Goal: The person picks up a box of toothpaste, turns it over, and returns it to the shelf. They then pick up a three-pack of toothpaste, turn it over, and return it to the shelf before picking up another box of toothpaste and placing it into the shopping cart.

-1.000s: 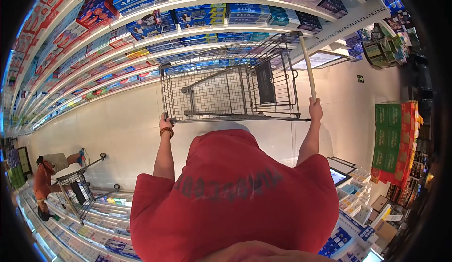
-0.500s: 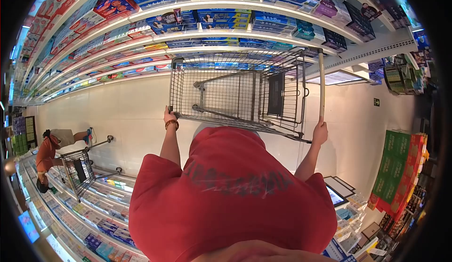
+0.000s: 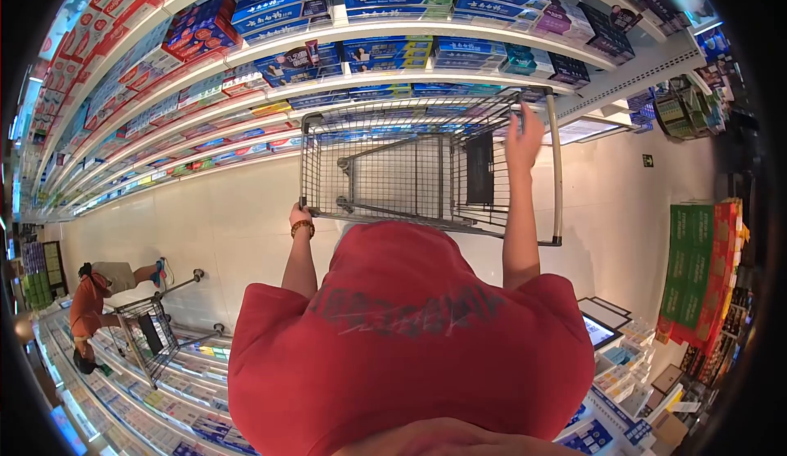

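Observation:
A wire shopping cart [image 3: 393, 169] stands sideways in front of me, with bare mesh showing inside its basket. My left hand [image 3: 300, 213] is closed on the near corner at the basket's left end; a beaded bracelet circles that wrist. Over the right part of the cart, my right hand [image 3: 525, 140] reaches forward, fingers stretched toward the shelf and nothing visible in them. Just right of it is the cart's handle bar [image 3: 557, 177], apart from the hand. A dark panel [image 3: 479, 169] hangs inside the basket near the handle.
Beyond the cart, shelves hold blue toothpaste boxes [image 3: 398, 1] and red boxes [image 3: 123, 1]. Another person [image 3: 88, 308] with a second cart [image 3: 143, 329] is at the lower left, beside more shelves. Green and red stacked boxes [image 3: 689, 267] stand at the right.
My right hand has let go of the handle bar and moved forward over the cart. My left hand keeps its hold on the corner. The far shelves appear slightly closer.

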Motion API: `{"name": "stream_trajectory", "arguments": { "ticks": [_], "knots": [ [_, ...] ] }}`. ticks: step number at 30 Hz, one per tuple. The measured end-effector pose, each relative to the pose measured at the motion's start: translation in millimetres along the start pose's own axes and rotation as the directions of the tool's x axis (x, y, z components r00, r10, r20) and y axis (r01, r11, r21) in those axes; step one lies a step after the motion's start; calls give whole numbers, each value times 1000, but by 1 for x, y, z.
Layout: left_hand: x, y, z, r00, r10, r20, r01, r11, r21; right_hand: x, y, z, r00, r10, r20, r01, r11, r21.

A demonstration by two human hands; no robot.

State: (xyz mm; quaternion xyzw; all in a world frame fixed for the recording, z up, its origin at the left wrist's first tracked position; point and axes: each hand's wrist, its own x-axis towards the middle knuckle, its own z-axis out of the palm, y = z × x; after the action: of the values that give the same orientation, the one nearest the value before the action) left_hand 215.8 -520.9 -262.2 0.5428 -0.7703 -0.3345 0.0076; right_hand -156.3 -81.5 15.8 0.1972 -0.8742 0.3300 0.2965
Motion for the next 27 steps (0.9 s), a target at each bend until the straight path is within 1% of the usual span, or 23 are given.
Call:
{"name": "stream_trajectory", "arguments": {
  "ticks": [1,2,3,4,6,8,11,14,18,24,27],
  "knots": [
    [5,-4,-1,1000,11,12,-12,1000,8,30,-39,14,989,-147,11,146,987,68],
    [12,-7,0,998,-40,45,41,999,-25,56,-69,31,955,-297,-13,296,950,95],
    [20,-9,2,993,-88,78,93,994,-59,79,-93,49,927,-375,-6,372,918,139],
    [25,-10,3,984,-137,110,147,985,-91,101,-104,74,888,-459,-17,458,882,113],
    [31,-7,2,990,-102,93,109,991,-82,144,-130,109,812,-584,12,582,811,49],
    [31,-4,-3,994,-52,100,58,996,-60,178,-141,143,762,-647,29,647,758,-79],
    [42,-13,6,999,4,52,-2,999,-49,203,-148,168,743,-664,81,661,709,-244],
    [45,-8,6,999,-5,48,10,995,-99,215,-149,180,726,-674,133,681,679,-274],
    [43,-1,3,999,25,23,-23,995,-100,220,-153,183,723,-663,193,687,660,-305],
    [48,9,-2,999,40,0,-40,993,-111,224,-144,196,683,-706,184,722,616,-315],
    [54,6,2,999,47,-1,-47,995,-92,220,-146,194,690,-693,208,719,623,-308]
  ]
}}
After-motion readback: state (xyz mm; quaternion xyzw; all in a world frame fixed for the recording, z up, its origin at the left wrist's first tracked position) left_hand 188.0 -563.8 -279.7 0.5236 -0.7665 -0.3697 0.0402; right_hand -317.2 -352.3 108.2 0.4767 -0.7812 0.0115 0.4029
